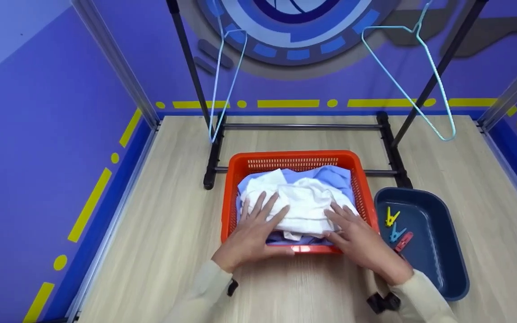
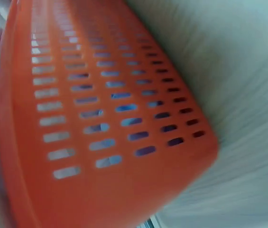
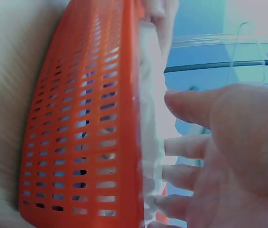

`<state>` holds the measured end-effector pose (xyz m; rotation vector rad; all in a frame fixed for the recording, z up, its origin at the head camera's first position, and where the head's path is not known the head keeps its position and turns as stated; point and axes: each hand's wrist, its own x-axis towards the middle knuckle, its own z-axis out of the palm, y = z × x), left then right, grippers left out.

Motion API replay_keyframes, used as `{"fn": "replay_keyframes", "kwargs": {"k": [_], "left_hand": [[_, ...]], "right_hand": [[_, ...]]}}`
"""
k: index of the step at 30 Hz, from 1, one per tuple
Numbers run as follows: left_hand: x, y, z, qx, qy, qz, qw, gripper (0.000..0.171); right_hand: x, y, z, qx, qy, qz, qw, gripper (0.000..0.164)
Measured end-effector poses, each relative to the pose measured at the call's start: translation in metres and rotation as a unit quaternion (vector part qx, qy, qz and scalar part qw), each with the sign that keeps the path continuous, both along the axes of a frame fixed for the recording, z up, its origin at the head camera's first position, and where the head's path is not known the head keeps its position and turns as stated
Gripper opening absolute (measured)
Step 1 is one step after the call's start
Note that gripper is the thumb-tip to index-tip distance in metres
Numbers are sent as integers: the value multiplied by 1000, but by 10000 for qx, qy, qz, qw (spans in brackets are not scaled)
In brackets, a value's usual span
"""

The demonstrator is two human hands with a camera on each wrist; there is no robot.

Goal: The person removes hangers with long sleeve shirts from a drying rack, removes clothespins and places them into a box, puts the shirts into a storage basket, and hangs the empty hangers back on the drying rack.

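A red plastic basket (image 1: pixel 236 179) with slotted walls holds a white cloth garment (image 1: pixel 305 202) lying over lavender-blue cloth (image 1: pixel 337 177). My left hand (image 1: pixel 251 233) rests on the white garment's left part, fingers spread, its thumb by the basket's front rim. On the garment's right part lies my right hand (image 1: pixel 359 240), its fingers extended. In the right wrist view the fingertips of the right hand (image 3: pixel 209 156) touch the white cloth (image 3: pixel 150 104) above the rim. The left wrist view shows mostly the basket's slotted wall (image 2: pixel 100 185), with the left hand largely out of frame.
Right of the basket stands a dark blue tub (image 1: pixel 438 233) with a yellow clothespin (image 1: pixel 391 217), a blue clothespin (image 1: pixel 396 233) and a red clothespin (image 1: pixel 404 241). Behind is a black rack (image 1: pixel 303 127) with two hangers, left (image 1: pixel 217 85) and right (image 1: pixel 435 76). Purple walls enclose the wooden surface (image 1: pixel 159 215).
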<state>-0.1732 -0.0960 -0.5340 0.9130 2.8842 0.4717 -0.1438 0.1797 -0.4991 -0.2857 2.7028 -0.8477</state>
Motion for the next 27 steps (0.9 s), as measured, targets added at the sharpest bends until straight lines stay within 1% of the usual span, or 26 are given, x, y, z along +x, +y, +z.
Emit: {"fn": "replay_keyframes", "kwargs": {"k": [2,4,5,7,10,12,13,15,18,20,21,23,27], "left_hand": [[5,-1,-4,-87,201,-129,9997,102],[9,-2,-8,-225,382,-180,9989,105],[10,-2,-10,-306,472,-183,9982,106],[10,-2,-11,-437,618,-142,9970,106],[8,-2,-10,-488,712,-77,9962,108],[5,-2,-9,-524,746,-58,9958,109],[5,-3,-9,-548,759,-55,9956,110],[4,-3,-8,-587,811,-70,9949,110],[2,-5,-9,-630,851,-111,9943,109],[1,-6,-9,-645,864,-136,9941,109],[1,-7,-9,-649,865,-136,9940,109],[1,-8,-8,-649,864,-118,9941,109],[1,-8,-9,-594,794,-70,9950,108]], "right_hand": [[9,5,3,-298,-160,-235,9992,62],[18,12,6,-570,-218,-514,9968,60],[23,16,8,-654,-203,-668,9954,60],[32,24,9,-774,-9,-971,9923,59],[40,35,8,-776,358,-1433,9860,61],[44,43,5,-674,432,-1687,9824,67],[46,47,3,-589,367,-1787,9815,73],[48,53,-4,-405,16,-1927,9804,88],[49,62,-17,-134,-732,-1942,9781,113],[48,66,-26,-41,-1184,-1878,9750,123],[48,68,-31,6,-1362,-1848,9733,123],[47,72,-41,76,-1589,-1759,9715,116],[49,78,-57,34,-2121,-1710,9622,86]]}}
